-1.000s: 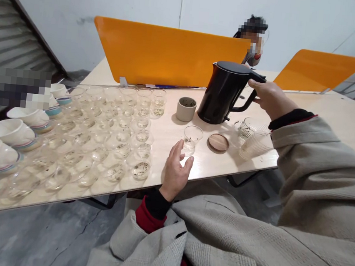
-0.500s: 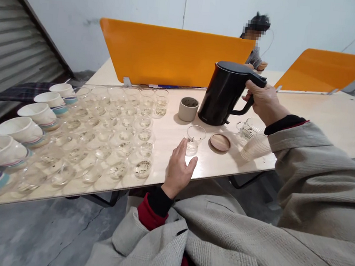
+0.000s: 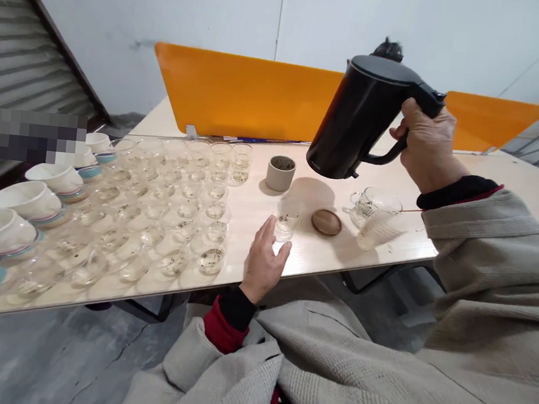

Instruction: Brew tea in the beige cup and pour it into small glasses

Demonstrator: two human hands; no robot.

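Note:
My right hand (image 3: 428,141) is wrapped round the handle of a black electric kettle (image 3: 354,118), lifted above the table and slightly tilted. My left hand (image 3: 265,262) has its thumb and fingers apart at the near side of a clear glass cup (image 3: 287,223); whether the fingertips touch it I cannot tell. Dark bits show inside that glass. Behind it stands a grey round pot (image 3: 280,174) with dark leaf-like bits in it. A small round wooden coaster (image 3: 326,222) lies to the glass's right.
Rows of clear glasses (image 3: 187,207) with dark bits fill the table's left side, beside a line of white bowls (image 3: 24,197). At right stand a ribbed glass cup (image 3: 369,205) and stacked clear cups (image 3: 378,231). Orange dividers (image 3: 251,95) cross the table; a person's hair shows behind.
The kettle has risen off the table in my right hand, moving up and right. My left hand stays beside the glass. The view has shifted slightly.

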